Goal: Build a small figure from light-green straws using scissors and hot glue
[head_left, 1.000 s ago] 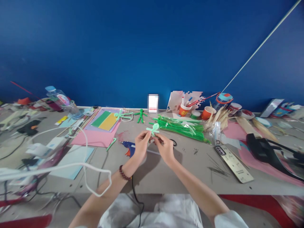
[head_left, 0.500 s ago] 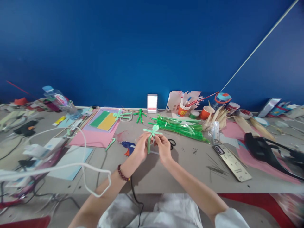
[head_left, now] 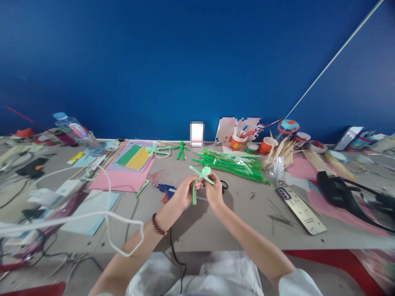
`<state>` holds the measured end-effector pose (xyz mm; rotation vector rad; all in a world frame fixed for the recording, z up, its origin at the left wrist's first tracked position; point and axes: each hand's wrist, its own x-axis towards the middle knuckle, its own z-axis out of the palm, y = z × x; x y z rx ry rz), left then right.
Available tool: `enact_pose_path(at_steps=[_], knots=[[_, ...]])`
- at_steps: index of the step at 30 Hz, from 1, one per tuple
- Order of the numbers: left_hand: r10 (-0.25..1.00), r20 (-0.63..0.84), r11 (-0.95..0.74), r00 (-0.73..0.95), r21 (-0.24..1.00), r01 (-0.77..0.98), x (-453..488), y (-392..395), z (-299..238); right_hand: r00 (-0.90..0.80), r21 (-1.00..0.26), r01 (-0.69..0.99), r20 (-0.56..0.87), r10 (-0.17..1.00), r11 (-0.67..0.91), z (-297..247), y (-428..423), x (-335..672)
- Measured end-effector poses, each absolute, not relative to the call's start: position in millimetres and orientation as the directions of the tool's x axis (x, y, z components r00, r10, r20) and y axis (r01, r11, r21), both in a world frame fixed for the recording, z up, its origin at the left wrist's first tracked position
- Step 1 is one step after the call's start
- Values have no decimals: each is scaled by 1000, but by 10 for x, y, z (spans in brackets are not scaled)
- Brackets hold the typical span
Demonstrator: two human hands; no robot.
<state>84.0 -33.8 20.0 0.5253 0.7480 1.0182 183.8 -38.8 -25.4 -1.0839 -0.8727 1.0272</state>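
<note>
Between my two hands is a pale green pipe-cleaner figure with a round coiled head and thin arms stretched out. My left hand pinches its body from the left, with one leg hanging down beside the fingers. From the other side my right hand is closed on it, fingertips near its arm. Just left of my left hand lies a blue glue gun. Black scissors show partly behind my right hand. A darker green pipe-cleaner figure stands farther back, and another pale green figure lies left of it.
Bundled green pipe cleaners lie behind my hands. A paper cup with pens stands at the back. A patterned phone is to the right, pink paper to the left. A white cable loops in front of my left arm.
The pale green figure has tilted, its head leaning to the right and slightly lower. Both hands keep hold of it in nearly the same place.
</note>
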Motion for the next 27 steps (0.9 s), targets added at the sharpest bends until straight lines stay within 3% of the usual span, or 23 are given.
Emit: enact_pose_path(at_steps=[5, 8, 13, 18, 22, 27], knots=[[904, -271, 423, 329, 667, -613, 820, -346, 272, 69, -870, -486, 52, 996, 79, -191, -391, 1857], [899, -281, 436, 336, 659, -613, 803, -327, 260, 24, -842, -538, 32, 999, 40, -140, -412, 1851], [909, -237, 407, 342, 675, -616, 801, -317, 163, 68, -860, -509, 8, 998, 41, -104, -413, 1859], [964, -197, 263, 177, 777, -572, 837, -323, 103, 135, -862, -504, -26, 991, 46, -101, -405, 1865], [996, -85, 94, 40, 874, -478, 863, -350, 97, 191, -874, -482, -32, 981, 66, -127, -401, 1867], [1000, -28, 23, -5, 911, -411, 907, -386, 75, 243, -857, -506, -37, 969, 94, -143, -402, 1876]])
